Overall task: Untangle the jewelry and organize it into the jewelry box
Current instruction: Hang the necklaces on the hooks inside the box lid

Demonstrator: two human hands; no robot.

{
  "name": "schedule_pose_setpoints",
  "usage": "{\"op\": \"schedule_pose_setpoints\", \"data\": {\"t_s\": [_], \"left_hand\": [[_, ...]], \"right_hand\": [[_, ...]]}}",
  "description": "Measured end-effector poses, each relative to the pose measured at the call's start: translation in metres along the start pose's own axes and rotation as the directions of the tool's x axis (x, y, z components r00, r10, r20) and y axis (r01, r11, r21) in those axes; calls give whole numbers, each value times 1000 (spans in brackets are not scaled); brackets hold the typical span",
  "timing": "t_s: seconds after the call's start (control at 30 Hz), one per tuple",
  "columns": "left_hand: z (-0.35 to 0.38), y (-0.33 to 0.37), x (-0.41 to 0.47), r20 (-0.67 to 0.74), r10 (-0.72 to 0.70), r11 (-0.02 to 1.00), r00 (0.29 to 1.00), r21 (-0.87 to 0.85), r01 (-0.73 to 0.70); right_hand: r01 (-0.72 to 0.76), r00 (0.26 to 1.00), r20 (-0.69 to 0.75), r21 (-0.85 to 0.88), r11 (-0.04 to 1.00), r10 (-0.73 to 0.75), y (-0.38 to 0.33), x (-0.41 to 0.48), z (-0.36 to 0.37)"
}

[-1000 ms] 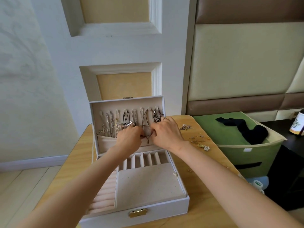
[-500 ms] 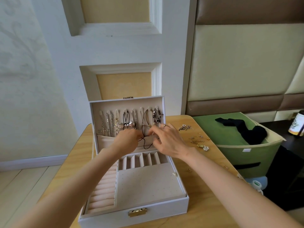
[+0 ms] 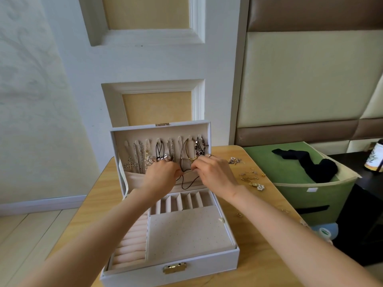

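A white jewelry box (image 3: 199,268) stands open on the wooden table, its lid upright. Several necklaces (image 3: 141,156) hang from hooks inside the lid. A dark cord necklace (image 3: 184,154) hangs from a hook toward the right, and its lower loop dangles in front of the lid pocket. My left hand (image 3: 160,176) and my right hand (image 3: 214,172) meet at the lid's lower edge, both pinching this cord. Loose gold and silver jewelry (image 3: 251,177) lies on the table right of the box.
A green fabric basket (image 3: 315,195) with a black sock (image 3: 310,164) stands right of the table. A bottle (image 3: 375,160) sits on a dark surface at far right. A white panelled door and wall rise behind the box. Wood floor lies at left.
Both hands have drawn slightly back from the lid, and the cord's lower loop now hangs free between them.
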State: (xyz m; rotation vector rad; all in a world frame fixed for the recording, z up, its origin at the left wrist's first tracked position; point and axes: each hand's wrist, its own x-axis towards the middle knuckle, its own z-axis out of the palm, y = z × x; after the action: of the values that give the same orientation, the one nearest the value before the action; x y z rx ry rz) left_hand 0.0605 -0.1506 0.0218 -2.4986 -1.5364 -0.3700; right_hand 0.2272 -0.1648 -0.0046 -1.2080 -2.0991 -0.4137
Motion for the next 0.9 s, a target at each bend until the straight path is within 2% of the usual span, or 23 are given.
{"op": "schedule_pose_setpoints", "data": {"t_s": [0.17,0.3,0.4,0.53,0.63,0.77,0.9], "left_hand": [[7,-4,1,-128,-85,985,988,-161,64],[7,-5,1,-133,-100,980,986,-185,75],[4,-5,2,-96,-53,990,994,-133,40],[1,-5,2,66,-17,996,998,-88,23],[0,-4,0,145,33,999,989,-5,-32],[0,-4,-1,45,47,997,998,-64,-44],[0,-7,-4,-63,-6,985,998,-175,-5]], "right_hand": [[-18,999,-42,71,997,21,1,-3,1],[0,997,78,92,996,-7,5,-6,-4],[5,993,118,61,998,-12,8,-6,-6],[85,996,-23,13,996,-84,6,-5,1],[24,995,-98,37,999,-20,0,-2,6],[-108,975,-170,203,973,144,-16,13,7],[-139,987,-61,143,980,149,-24,19,14]]}}
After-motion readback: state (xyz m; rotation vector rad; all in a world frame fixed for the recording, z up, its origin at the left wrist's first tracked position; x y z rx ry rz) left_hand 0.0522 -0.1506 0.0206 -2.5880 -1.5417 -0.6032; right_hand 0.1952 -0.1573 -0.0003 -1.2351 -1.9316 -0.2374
